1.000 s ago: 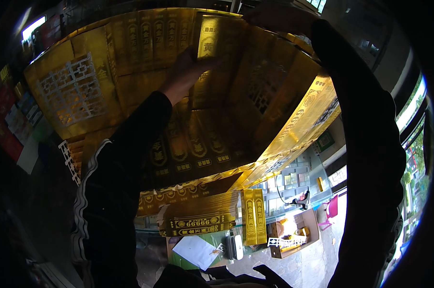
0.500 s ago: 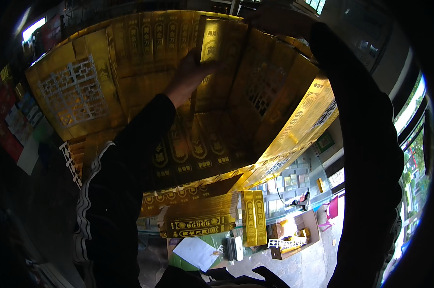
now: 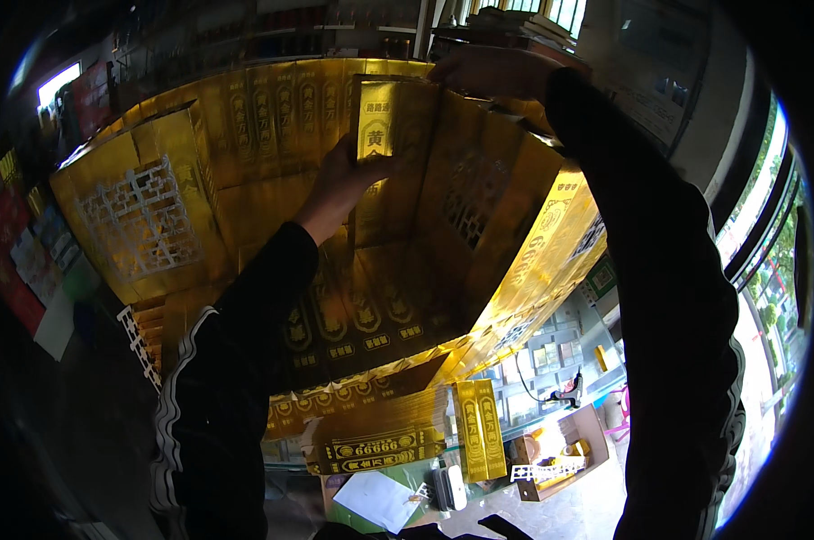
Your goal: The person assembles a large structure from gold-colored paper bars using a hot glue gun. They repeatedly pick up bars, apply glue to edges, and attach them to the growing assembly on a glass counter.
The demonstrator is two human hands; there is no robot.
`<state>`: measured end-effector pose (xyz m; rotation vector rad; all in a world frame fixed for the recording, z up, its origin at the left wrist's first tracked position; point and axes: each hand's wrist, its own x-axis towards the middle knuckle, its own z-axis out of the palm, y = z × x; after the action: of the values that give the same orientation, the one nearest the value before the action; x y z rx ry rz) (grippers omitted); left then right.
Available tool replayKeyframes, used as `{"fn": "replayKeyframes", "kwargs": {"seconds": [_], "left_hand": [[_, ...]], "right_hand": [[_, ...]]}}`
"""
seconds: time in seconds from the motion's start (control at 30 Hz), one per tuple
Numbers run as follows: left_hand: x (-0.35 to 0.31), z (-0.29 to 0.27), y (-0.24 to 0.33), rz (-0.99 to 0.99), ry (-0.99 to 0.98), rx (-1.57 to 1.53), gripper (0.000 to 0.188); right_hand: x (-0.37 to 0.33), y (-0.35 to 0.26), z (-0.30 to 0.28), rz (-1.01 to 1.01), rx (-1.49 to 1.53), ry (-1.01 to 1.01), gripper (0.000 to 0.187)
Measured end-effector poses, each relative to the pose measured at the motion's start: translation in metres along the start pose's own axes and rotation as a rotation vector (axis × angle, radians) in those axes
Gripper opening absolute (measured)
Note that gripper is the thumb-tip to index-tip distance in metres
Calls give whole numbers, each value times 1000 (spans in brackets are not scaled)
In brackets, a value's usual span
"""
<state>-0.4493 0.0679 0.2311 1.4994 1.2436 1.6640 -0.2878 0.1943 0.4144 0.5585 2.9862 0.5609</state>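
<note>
Gripping gold strip [image 3: 375,126] in left hand [image 3: 338,187], thumb across front face. Strip upright inside large gold cardboard structure [image 3: 272,148], close to far wall. Right hand [image 3: 497,76] at upper rim, in shadow; cannot tell whether closed. Open hollow below left hand, bounded by jagged near edge and slanting right side. Foil-like surfaces, creased, printed in rows. White angular lattice [image 3: 144,216] on left wall. Farther out: layered gold stack [image 3: 371,441], two straight-edged gold bars [image 3: 481,432], open brown carton [image 3: 594,436].
</note>
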Motion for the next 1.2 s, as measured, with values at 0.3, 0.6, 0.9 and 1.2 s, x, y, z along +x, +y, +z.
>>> {"fn": "replayKeyframes", "kwargs": {"seconds": [0.3, 0.6, 0.9, 1.2], "left_hand": [[-4, 1, 4, -20, 7, -7, 53], [2, -3, -4, -36, -31, 27, 53], [0, -2, -6, -37, 7, 6, 53], [1, -2, -9, 43, -5, -41, 51]], "right_hand": [[-5, 1, 1, -300, -476, 231, 39], [2, -14, -2, 136, 200, 121, 51], [16, 2, 10, 121, 208, 114, 51], [16, 23, 23, -258, 138, 320, 33]]}}
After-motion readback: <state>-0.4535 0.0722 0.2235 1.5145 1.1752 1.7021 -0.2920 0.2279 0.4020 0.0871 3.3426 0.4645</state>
